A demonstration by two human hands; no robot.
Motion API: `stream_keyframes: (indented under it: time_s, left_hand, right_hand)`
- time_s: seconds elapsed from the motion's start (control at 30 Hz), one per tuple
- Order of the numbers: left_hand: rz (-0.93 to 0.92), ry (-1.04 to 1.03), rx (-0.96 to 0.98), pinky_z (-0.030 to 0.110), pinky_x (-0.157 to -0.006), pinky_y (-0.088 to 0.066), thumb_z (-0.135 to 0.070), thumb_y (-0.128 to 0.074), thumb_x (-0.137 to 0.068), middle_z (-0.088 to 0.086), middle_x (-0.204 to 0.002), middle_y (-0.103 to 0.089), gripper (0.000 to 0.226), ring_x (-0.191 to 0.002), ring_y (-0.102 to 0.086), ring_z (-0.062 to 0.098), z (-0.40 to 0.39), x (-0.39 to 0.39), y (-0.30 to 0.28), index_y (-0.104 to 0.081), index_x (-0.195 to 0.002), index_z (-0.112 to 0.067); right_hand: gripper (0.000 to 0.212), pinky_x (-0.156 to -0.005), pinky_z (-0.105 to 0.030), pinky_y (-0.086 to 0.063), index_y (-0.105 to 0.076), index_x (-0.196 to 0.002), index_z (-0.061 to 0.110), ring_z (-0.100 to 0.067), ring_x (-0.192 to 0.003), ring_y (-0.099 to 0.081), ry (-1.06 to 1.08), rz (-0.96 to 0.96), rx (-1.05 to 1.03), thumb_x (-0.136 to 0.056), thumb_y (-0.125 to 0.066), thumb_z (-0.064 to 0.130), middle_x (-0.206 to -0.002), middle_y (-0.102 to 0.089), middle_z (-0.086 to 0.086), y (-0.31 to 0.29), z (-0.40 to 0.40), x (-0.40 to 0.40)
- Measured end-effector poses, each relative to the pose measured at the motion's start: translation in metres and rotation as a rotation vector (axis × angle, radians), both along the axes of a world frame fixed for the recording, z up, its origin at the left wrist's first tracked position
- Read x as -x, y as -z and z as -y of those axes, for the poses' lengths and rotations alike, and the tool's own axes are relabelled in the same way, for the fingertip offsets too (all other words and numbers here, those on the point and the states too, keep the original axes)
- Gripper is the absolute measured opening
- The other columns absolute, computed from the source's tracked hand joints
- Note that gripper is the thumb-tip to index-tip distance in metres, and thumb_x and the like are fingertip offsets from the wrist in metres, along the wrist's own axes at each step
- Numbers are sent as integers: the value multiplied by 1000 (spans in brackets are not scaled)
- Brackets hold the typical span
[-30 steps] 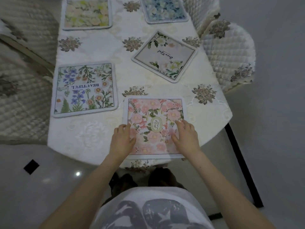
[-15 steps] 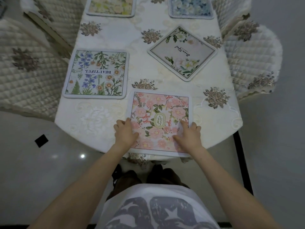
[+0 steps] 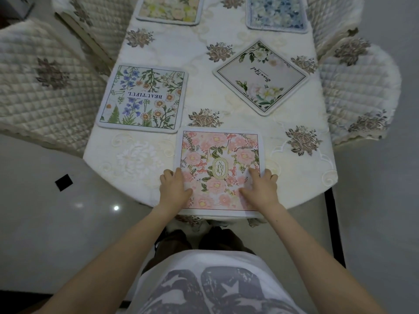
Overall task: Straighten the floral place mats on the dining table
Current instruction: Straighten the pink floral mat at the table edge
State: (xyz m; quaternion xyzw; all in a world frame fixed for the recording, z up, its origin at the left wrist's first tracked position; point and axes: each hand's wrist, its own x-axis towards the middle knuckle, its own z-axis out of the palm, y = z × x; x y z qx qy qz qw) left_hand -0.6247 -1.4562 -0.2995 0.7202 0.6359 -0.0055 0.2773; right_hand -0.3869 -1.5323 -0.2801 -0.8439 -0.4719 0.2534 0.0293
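Note:
A pink floral place mat [image 3: 218, 152] lies at the near edge of the dining table [image 3: 301, 177], its sides roughly square to me. My left hand [image 3: 173, 189] presses palm-down on its lower left edge. My right hand [image 3: 260, 189] presses on its lower right part. A "Beautiful" wildflower mat [image 3: 145, 98] lies to the left, nearly straight. A white-flower mat [image 3: 260, 77] sits turned like a diamond at centre right. A yellow mat [image 3: 169, 9] and a blue mat [image 3: 277, 13] lie at the far end, partly cut off.
Quilted cream chairs stand on the left [image 3: 43, 87] and the right [image 3: 358, 91] of the table. An embroidered cream tablecloth covers the top. Grey tiled floor [image 3: 56, 214] lies around the table's rounded near end.
The view has shifted so the table sits more to the right and closer. Both hands stay on the pink mat, which has barely moved; the other mats have not moved.

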Motion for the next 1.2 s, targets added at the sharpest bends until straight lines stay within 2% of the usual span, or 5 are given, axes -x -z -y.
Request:
stream_keyframes:
  time_s: [0.3, 0.43, 0.57, 0.67, 1.2]
  left_hand:
    - [-73, 151, -86, 42, -76, -42, -27, -67, -73, 22, -119, -42, 57, -108, -38, 36, -1, 8, -5, -43, -120, -6]
    - [-70, 369, -154, 47, -92, -42, -26, -60, -81, 20, -140, -38, 59, -125, -37, 38, 2, 8, -10, -38, -134, -11]
    - [-22, 505, -147, 43, -97, -39, -27, -55, -84, 16, -141, -40, 53, -129, -36, 32, 1, 9, -8, -41, -134, -14]
    - [-21, 547, -131, 41, -96, -39, -29, -52, -85, 14, -140, -41, 51, -127, -35, 31, -4, 12, -10, -41, -133, -15]
    - [219, 674, -289, 41, -97, -40, -41, -44, -92, 10, -129, -50, 51, -118, -41, 28, -38, -91, -83, -39, -136, -16]
  right_hand:
    - [68, -94, -47, -38, -36, -134, 21, -40, -118, -35, -53, 33, 14, -75, -66, 38, -135, -34, -23, -3, 3, 2]
    - [68, -109, -49, -31, -34, -140, 21, -40, -136, -26, -193, 102, -52, -80, -63, 35, -151, -26, -21, -3, 4, 14]
    - [54, -112, -50, -28, -34, -139, 22, -38, -140, -23, -241, 39, -47, -89, -49, 32, -152, -31, -14, 2, 8, 35]
    - [42, -107, -50, -31, -42, -128, 21, -37, -135, -29, -209, 30, -44, -88, -46, 31, -144, -39, -14, 0, 11, 45]
    - [48, -111, -49, -31, -40, -139, 14, -33, -139, -29, 139, 100, -387, -94, -47, 30, -148, -38, -13, -75, 24, -5]
